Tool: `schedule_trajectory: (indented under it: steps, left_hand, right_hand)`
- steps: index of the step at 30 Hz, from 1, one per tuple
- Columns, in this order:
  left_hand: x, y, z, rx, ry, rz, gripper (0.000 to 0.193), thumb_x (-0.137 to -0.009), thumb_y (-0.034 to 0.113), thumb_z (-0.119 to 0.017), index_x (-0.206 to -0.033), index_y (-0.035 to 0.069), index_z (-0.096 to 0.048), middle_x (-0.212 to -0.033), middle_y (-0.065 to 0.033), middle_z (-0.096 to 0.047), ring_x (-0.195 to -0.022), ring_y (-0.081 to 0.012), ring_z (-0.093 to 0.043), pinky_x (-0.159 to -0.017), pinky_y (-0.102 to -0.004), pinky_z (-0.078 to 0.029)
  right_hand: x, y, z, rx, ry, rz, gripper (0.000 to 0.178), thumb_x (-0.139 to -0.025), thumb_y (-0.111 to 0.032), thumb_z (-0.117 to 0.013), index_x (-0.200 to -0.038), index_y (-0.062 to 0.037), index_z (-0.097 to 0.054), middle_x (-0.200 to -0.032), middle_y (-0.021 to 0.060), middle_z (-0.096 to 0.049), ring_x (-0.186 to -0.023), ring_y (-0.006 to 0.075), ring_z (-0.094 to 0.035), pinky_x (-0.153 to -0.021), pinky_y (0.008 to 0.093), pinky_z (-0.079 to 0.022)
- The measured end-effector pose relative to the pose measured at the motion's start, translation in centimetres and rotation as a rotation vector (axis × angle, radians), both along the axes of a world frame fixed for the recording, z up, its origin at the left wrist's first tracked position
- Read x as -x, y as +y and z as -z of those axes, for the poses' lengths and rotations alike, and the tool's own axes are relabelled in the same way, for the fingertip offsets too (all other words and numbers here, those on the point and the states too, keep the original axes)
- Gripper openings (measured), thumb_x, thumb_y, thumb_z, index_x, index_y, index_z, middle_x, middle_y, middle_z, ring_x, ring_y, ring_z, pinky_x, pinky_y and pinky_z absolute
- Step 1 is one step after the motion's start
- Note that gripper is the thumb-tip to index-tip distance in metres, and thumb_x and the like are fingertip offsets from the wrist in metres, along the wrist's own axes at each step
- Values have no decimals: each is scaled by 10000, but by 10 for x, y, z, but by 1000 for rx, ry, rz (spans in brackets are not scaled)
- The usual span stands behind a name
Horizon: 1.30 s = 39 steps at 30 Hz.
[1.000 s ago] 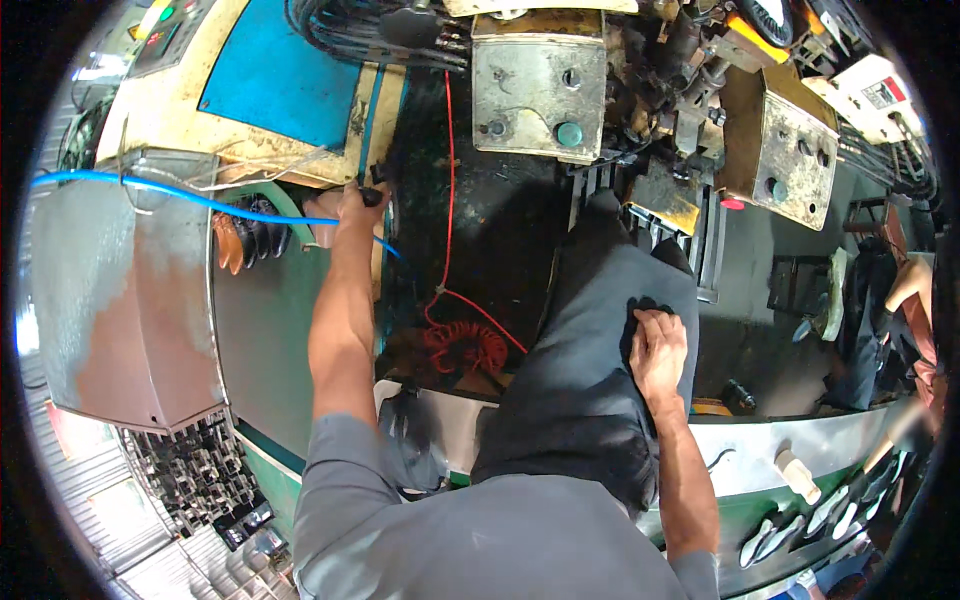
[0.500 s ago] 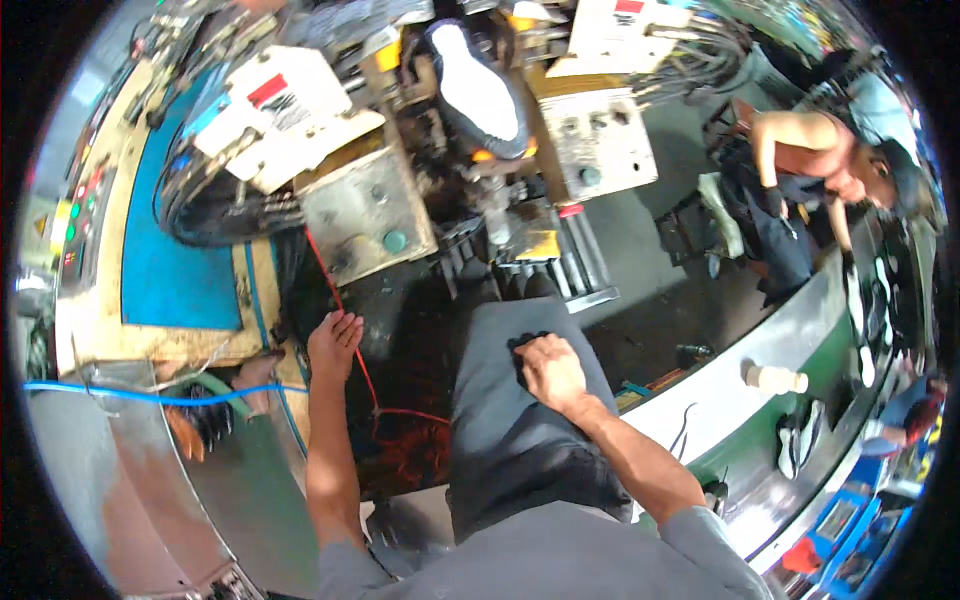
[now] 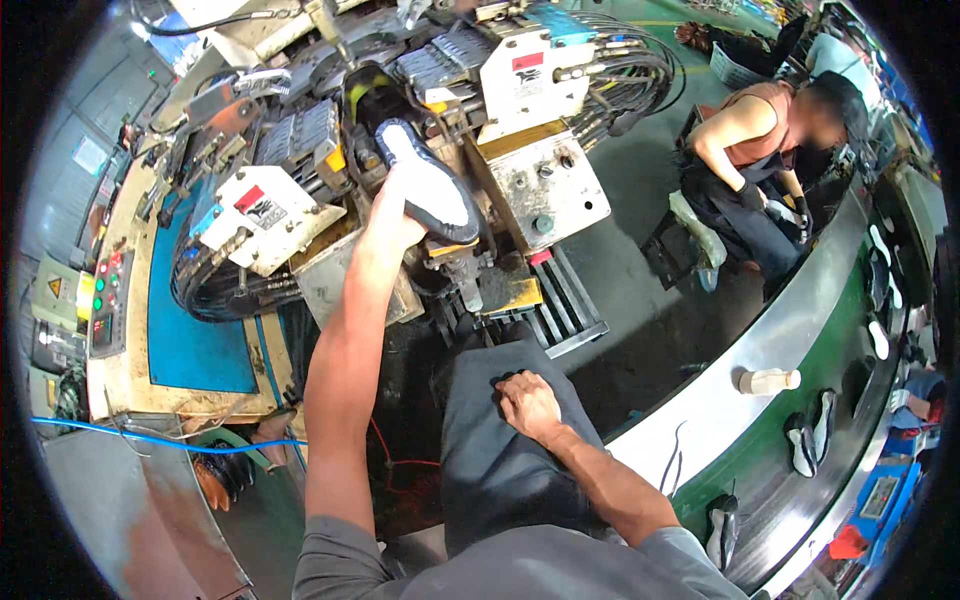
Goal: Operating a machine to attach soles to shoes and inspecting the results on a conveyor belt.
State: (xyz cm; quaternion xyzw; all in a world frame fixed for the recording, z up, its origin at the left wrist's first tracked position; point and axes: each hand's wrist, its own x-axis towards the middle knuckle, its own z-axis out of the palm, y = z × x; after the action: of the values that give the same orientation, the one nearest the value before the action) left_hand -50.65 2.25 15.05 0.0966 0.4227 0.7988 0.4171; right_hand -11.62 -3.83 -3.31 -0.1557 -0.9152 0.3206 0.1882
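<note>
A dark navy shoe upper [image 3: 457,208] with a white underside sits bottom up in the middle of the machine [image 3: 462,272], its wide end toward me. My left hand [image 3: 398,215] reaches up to the shoe's left side and grips it there. Glare blends my fingers into the white underside, so their exact placing is hard to see. My right hand [image 3: 530,402] lies on my dark trouser leg [image 3: 490,450], fingers loosely bent and a little apart, holding nothing visible.
Control boxes [image 3: 548,185] with knobs flank the shoe. At the left is a button panel [image 3: 108,300]. On the right, a green conveyor [image 3: 745,485] carries several shoes, and a pale bottle [image 3: 768,382] lies on its metal edge. A seated person [image 3: 750,150] handles a shoe beyond.
My left hand has moved up from beside the red cord to the shoe on the machine. My right hand stays on my leg. The view has shifted, showing more of the machine.
</note>
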Motion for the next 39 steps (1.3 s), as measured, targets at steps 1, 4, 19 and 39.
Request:
schedule_trajectory:
  steps: [1,4,19,39]
  left_hand:
    - [2,-6,-2,-9,18,35,351,-1121,366,-624,-1313,73,-642,-1220,-143,-740,-1094,-331,-743,-1018,-528,-617]
    - [-38,-35,-18,-41,73,154,390,-1109,275,-626,-1419,44,-574,-1183,-140,-726,-1077,-307,-748,-993,-534,-634]
    - [-298,-159,-21,279,945,332,945,-996,92,-728,-1747,-18,-165,-1735,-238,-332,-1583,-311,-396,-1281,-424,-354]
    - [-441,-115,67,316,131,957,866,-1001,93,-685,-1749,13,-256,-1595,-127,-529,-1418,-225,-543,-1196,-354,-428]
  right_hand:
    - [-1,2,-1,35,10,6,220,-908,-133,-726,-1094,-47,-808,-1043,115,-768,-982,333,-697,-953,450,-557]
    - [-10,8,3,191,116,34,241,-936,-108,-701,-1139,-22,-798,-1055,160,-770,-974,363,-720,-944,476,-571]
    - [-6,66,-194,941,532,36,826,-992,-328,-867,-1653,-50,-456,-1350,93,-663,-1238,190,-628,-1100,354,-507]
    - [-372,-10,63,-65,-436,1166,534,-850,-315,-883,-1293,-91,-689,-1183,167,-626,-1148,401,-584,-944,529,-509]
